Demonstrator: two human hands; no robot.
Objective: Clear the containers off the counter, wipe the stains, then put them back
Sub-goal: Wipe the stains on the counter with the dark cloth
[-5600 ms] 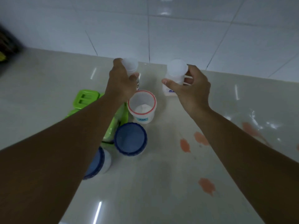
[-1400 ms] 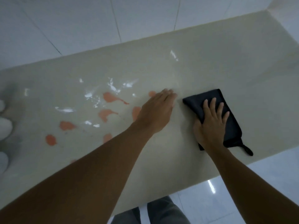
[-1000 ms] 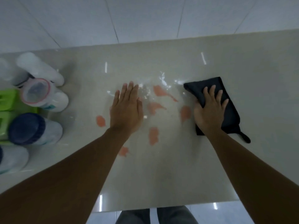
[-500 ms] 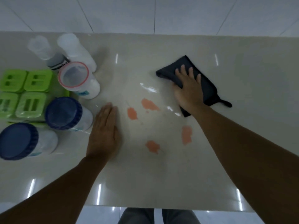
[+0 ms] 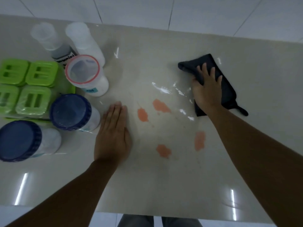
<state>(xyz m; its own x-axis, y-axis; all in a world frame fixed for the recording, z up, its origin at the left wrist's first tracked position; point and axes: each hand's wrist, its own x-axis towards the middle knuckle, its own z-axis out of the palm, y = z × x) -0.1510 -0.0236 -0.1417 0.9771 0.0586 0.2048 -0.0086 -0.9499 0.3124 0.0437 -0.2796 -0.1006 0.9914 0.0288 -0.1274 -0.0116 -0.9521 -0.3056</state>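
Observation:
Several orange stains [image 5: 159,106] mark the middle of the pale counter [image 5: 164,185], with a wet smear above them. My right hand [image 5: 205,90] presses a dark folded cloth [image 5: 226,89] flat on the counter at the right of the stains. My left hand [image 5: 114,136] lies flat, fingers together, just left of the stains and holds nothing. The containers stand grouped at the left: two blue-lidded jars [image 5: 70,110], a red-rimmed tub [image 5: 83,69], two clear bottles [image 5: 82,38] and green-lidded boxes [image 5: 35,99].
White wall tiles [image 5: 196,13] rise behind the counter. The counter's front edge runs along the bottom, with my trouser legs [image 5: 159,222] below it. Bare counter lies to the right of the cloth.
My right hand slid the cloth left across the stains and then back to the right, leaving a wet smear and fewer stains. My left hand moved left toward the jars.

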